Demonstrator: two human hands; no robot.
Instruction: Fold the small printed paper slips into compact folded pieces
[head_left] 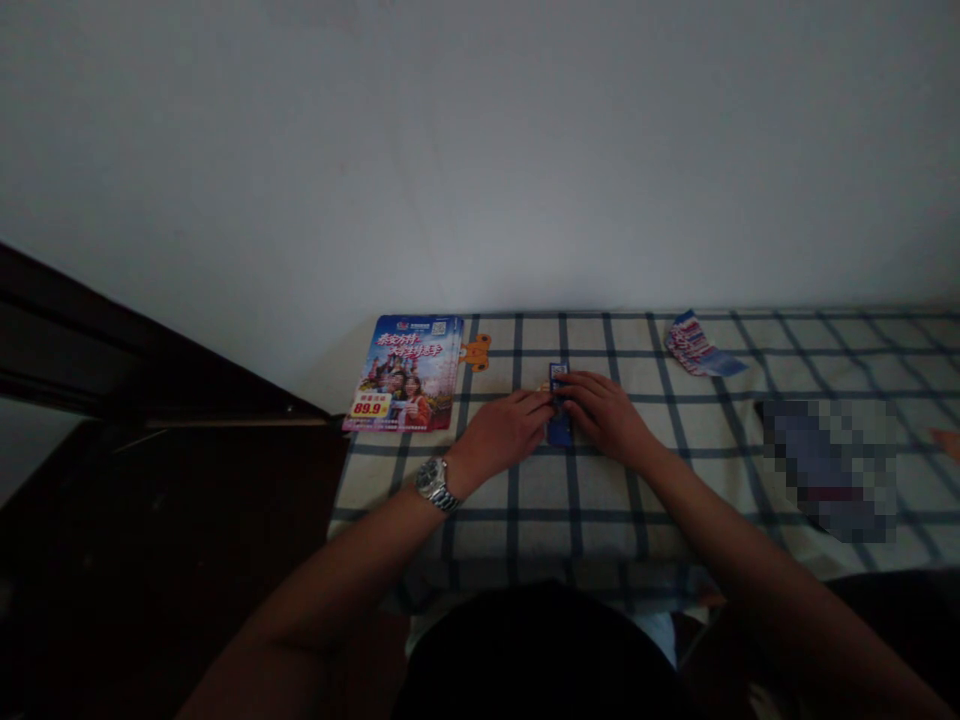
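Note:
A narrow blue folded leaflet (559,432) stands out against the checked tablecloth in front of me, white print near its top end. My left hand (510,430), with a metal watch (433,482) on the wrist, has its fingers closed together on the leaflet's left edge. From the other side, the bent fingers of my right hand (606,412) press on its right edge and upper part. The fingertips partly cover the leaflet. Left of my hands lies a stack of colourful printed leaflets (409,375), flat and unfolded.
An orange bear-shaped piece (477,352) lies beside the stack. Several folded leaflets (701,348) overlap at the back right. A blurred-out dark object (825,470) rests farther right, and part of another person's hand (948,441) shows at the edge. A wall (570,160) borders the table.

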